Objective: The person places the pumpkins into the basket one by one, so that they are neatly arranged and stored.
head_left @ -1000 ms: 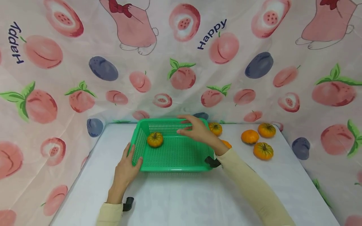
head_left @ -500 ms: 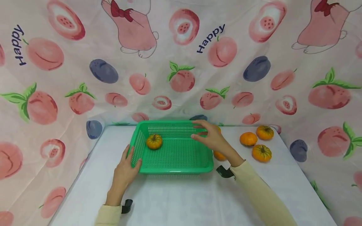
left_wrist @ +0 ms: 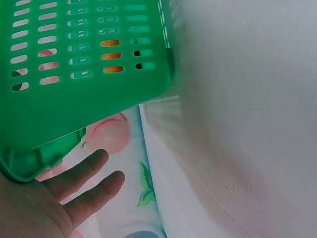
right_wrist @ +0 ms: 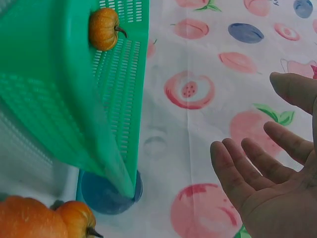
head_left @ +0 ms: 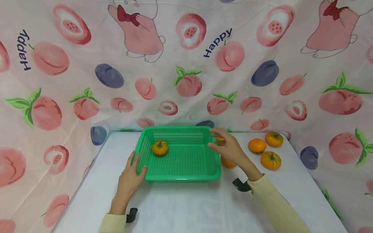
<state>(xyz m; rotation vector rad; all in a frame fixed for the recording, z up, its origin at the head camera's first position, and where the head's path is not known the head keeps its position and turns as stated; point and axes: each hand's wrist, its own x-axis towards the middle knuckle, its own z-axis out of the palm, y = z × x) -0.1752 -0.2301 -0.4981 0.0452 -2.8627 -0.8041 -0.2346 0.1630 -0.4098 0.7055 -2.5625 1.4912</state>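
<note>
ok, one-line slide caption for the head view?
Left hand at a rectangular green plastic basket holding one round ribbed orange pumpkin; right hand, empty, near the basket's right side.

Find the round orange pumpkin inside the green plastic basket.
In the head view, the pumpkin sits left of centre in the basket, beyond the left hand.

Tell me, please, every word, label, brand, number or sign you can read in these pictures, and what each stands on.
"Happy", slanting upward, on the patterned cloth.
"Happy", turned sideways, at the cloth's far left.
Dark mark, right wrist view's top edge: too small to read.
No text visible on the green basket or pumpkins.
</note>
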